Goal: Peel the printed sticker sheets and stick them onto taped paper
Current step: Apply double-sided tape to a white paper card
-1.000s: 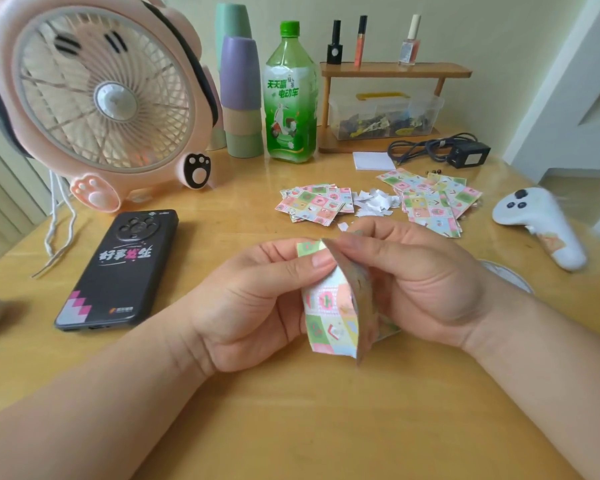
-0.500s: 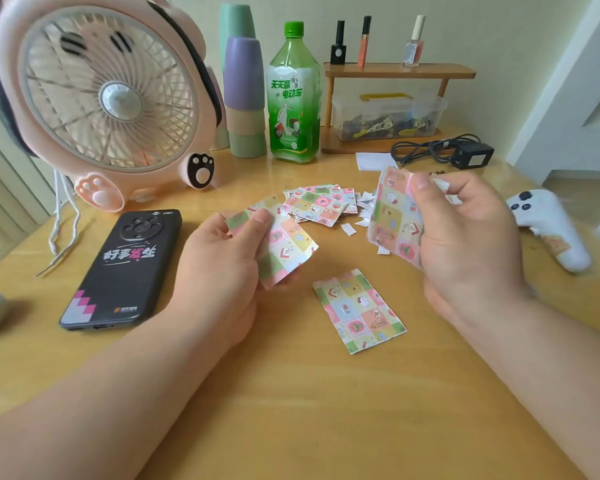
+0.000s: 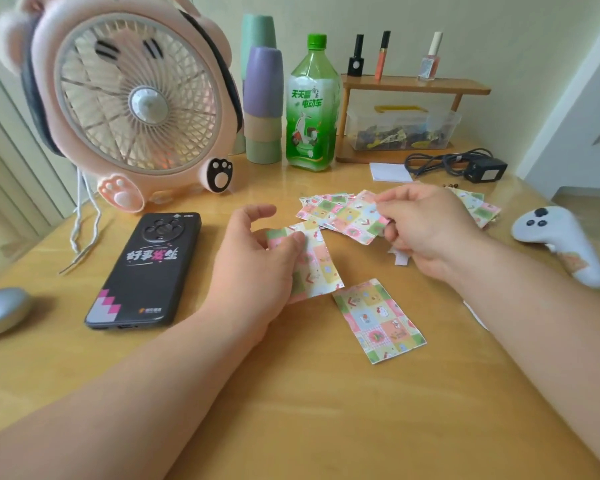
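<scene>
Wooden worktop (image 3: 291,410), glossy; pale wall behind. Fan (image 3: 136,109) upper left, phone (image 3: 146,268) centre left, green bottle (image 3: 312,109) top centre, white controller (image 3: 561,244) right edge. Left hand (image 3: 253,268) grip pinches sticker sheet (image 3: 316,268) at centre. Right hand (image 3: 430,230) grip pinches second sheet (image 3: 357,220), partly hides sheet pile (image 3: 317,206). Third sheet (image 3: 378,320) flat on worktop, lower centre.

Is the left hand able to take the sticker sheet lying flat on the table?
Probably not yet: the flat sheet lies close with nothing between, but the left hand pinches another sheet.
</scene>
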Demonstrator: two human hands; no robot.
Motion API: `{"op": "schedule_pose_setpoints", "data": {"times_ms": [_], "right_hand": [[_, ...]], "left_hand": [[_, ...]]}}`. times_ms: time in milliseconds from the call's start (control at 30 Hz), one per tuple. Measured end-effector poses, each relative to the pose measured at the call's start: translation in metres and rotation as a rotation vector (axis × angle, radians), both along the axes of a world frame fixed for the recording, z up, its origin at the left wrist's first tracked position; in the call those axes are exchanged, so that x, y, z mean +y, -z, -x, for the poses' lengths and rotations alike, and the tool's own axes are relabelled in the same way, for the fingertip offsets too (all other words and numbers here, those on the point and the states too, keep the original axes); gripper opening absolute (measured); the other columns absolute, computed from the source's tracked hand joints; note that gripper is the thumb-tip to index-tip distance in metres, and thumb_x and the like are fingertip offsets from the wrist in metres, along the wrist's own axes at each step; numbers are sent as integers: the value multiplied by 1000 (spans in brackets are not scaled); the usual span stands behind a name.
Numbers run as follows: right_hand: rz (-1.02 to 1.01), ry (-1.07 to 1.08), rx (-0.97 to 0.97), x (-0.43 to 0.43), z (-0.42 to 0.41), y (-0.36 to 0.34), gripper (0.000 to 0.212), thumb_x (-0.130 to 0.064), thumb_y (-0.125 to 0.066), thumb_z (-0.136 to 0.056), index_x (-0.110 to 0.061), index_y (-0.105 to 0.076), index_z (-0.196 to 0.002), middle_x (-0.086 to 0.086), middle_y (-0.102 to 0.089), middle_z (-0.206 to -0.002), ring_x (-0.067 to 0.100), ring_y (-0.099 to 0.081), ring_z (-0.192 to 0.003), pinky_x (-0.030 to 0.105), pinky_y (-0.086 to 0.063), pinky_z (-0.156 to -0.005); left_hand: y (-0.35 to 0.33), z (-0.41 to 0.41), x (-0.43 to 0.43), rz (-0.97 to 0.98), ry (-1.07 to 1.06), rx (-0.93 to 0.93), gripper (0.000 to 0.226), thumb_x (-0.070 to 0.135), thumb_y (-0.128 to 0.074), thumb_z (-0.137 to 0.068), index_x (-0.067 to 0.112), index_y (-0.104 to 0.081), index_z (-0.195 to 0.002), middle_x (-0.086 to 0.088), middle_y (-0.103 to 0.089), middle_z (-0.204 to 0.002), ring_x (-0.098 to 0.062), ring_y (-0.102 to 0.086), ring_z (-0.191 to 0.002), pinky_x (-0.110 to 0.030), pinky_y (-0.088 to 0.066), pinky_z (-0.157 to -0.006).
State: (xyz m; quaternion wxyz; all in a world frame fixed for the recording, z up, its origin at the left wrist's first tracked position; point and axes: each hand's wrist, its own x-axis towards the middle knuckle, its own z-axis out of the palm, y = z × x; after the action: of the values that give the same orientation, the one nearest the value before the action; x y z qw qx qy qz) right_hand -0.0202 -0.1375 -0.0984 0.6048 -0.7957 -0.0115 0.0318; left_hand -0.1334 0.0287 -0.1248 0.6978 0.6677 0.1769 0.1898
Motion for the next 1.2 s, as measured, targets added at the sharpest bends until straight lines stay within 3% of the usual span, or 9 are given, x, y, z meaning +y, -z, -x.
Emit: {"op": "schedule_pose_setpoints", "data": {"times_ms": [100, 233, 433, 567, 700, 833, 933, 1100, 1200], "right_hand": [[43, -42, 37, 5, -6, -7, 18, -12, -70, -93, -15, -66, -110, 10, -71, -92, 15, -66, -56, 26, -43, -46], [547, -21, -276, -5, 14, -15, 29, -35, -73, -89, -28, -63, -116, -7, -64, -92, 12, -63, -72, 27, -42, -57], [189, -518, -11, -20, 71, -11, 26, -37, -78, -85, -13, -78, -93, 10, -76, -85, 23, -68, -73, 36, -50, -61], [5, -344, -154, -38, 71, 2, 13, -23, -77, -86, -11, -77, -91, 6, -77, -81, 18, -68, -69, 35, -46, -63], [32, -284, -316, -58, 69, 5, 30, -32, -80, -83, -3, -71, -85, 18, -67, -74, 13, -53, -61, 30, -40, -61], [22, -346, -399, -62, 70, 6, 3, -16, -75, -90, -19, -76, -90, -2, -74, -78, 16, -63, -69, 27, -51, -68], [-155, -415, -384, -59, 71, 4, 26, 1, -73, -86, -25, -79, -86, -10, -75, -85, 3, -65, -81, 16, -48, -74], [-259, -576, -232, -66, 73, -1, 40, 8, -55, -75, -23, -79, -71, 1, -70, -125, 18, -63, -123, 38, -53, -100], [-344, -609, -33, -71, 70, -2, 39, 9, -46, -67, -13, -78, -72, 12, -72, -121, 28, -66, -119, 51, -45, -99]], "left_hand": [[2, 0, 1, -11, 23, -6, 35, 14, -80, -87, 30, -61, -110, -13, -75, -98, -18, -76, -73, -46, -62, -58], [0, 0, 0, 125, 89, -61, 31, 6, -87, -76, 14, -69, -100, -25, -74, -99, -34, -76, -82, -58, -59, -85], [-5, 8, -11, 235, 174, -118, 22, 7, -80, -81, 4, -59, -76, -16, -69, -69, -30, -70, -66, -38, -58, -63], [-9, 15, -12, 193, 279, -99, 25, 20, -83, -69, 7, -62, -71, -15, -74, -77, -23, -71, -71, -33, -57, -62], [-7, 15, -12, 59, 365, -76, 16, 22, -84, -62, 17, -74, -74, -8, -70, -73, -15, -50, -55, -25, -42, -54], [-4, 15, -14, 93, 395, -160, 24, 11, -79, -66, 12, -72, -89, -8, -67, -74, -20, -55, -54, -25, -49, -53], [-5, 16, -15, 105, 415, -191, 16, 4, -86, -68, 16, -77, -74, -11, -72, -76, -25, -68, -66, -31, -57, -68], [-6, 16, -15, 85, 369, -232, 16, 3, -72, -72, 17, -77, -66, -4, -77, -97, -14, -71, -92, -21, -53, -73], [-9, 21, -18, 52, 386, -223, 24, -13, -69, -83, 6, -70, -70, 2, -73, -70, -5, -65, -57, -11, -46, -55]]}}
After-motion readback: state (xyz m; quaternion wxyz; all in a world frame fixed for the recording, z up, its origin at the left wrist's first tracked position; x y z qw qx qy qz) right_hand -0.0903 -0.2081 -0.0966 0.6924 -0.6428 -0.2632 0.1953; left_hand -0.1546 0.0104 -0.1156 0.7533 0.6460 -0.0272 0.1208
